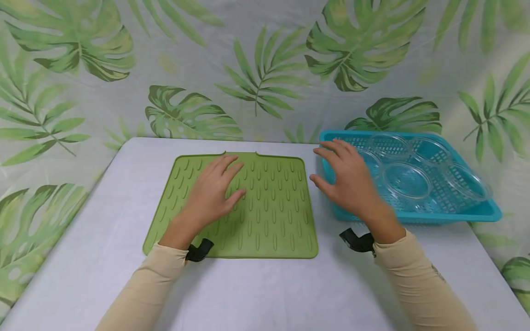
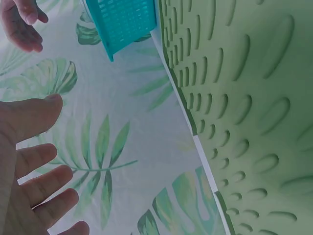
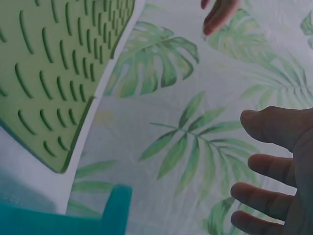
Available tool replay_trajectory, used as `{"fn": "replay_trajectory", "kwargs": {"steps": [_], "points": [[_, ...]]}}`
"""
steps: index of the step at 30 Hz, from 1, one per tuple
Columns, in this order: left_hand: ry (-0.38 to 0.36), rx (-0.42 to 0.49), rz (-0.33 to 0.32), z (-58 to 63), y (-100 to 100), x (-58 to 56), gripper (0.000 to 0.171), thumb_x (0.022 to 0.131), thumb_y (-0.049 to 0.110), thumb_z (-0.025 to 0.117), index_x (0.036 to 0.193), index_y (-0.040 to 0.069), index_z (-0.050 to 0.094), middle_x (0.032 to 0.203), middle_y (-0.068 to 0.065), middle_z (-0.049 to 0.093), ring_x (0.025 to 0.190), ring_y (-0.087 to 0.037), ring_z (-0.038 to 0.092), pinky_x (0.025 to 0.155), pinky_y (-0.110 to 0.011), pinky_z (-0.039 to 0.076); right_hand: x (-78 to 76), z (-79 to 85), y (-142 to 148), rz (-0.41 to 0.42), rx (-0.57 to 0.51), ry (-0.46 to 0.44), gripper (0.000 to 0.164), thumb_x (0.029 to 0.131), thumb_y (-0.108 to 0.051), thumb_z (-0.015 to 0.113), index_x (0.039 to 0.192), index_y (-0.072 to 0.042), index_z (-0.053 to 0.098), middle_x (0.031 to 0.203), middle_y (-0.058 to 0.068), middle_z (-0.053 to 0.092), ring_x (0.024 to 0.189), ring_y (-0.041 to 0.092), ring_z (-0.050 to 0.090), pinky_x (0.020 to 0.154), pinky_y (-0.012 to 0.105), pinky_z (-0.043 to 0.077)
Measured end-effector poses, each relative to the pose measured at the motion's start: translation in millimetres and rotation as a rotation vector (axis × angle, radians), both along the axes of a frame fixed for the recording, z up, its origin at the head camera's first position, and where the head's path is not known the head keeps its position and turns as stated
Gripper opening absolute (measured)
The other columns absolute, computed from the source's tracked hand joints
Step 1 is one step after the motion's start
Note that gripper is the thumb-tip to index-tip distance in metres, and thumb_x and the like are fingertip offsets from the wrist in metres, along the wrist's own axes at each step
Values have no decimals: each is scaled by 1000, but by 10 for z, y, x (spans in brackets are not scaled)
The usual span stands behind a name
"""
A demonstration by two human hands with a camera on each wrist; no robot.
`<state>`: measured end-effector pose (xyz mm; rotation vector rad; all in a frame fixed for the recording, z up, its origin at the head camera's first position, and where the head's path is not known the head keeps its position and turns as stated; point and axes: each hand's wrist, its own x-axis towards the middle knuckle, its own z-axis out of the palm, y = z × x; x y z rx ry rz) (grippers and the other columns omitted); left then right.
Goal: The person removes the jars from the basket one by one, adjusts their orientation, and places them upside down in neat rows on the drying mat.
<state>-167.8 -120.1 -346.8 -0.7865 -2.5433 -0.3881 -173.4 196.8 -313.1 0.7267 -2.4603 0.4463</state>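
Observation:
Over the green ridged drying mat (image 1: 265,220) hangs my left hand (image 1: 211,191), its fingers spread and nothing in its grasp. In the left wrist view that hand (image 2: 39,181) shows thumb and fingers apart, with the mat (image 2: 264,117) to the right. My right hand (image 1: 345,177) is raised beside the left end of the turquoise basket (image 1: 439,217), overlapping its rim in the head view. Its fingers (image 3: 264,200) are parted and hold nothing. Several clear round dishes (image 1: 407,181) lie in the basket.
A white cloth covers the table (image 1: 265,294), with the mat at left of centre and the basket at the back right. Behind the table hangs a leaf-patterned curtain (image 1: 265,59). Black straps (image 1: 358,241) sit at both wrists.

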Motion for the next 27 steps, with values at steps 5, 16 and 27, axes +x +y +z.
{"fn": "replay_trajectory", "kwargs": {"steps": [5,16,27], "points": [[12,15,-28,-17,-27,5,61,86,29,78,136,1,55,145,-20,52,138,-39,46,118,-52,37,14,25,82,10,24,7,56,81,-20,82,129,0,61,136,23,58,131,44,48,108,60,41],[-166,109,-52,-74,-127,86,66,89,28,75,145,5,48,151,-15,47,141,-34,45,117,-51,38,69,102,201,29,73,-6,56,80,-17,83,129,-1,61,135,23,57,127,43,50,104,60,44],[-262,45,-9,-183,-501,248,71,86,30,77,145,2,47,152,-19,44,140,-38,43,114,-54,41,182,171,442,26,150,-19,58,78,-18,83,129,-2,61,135,23,57,125,43,52,101,61,46]]}}
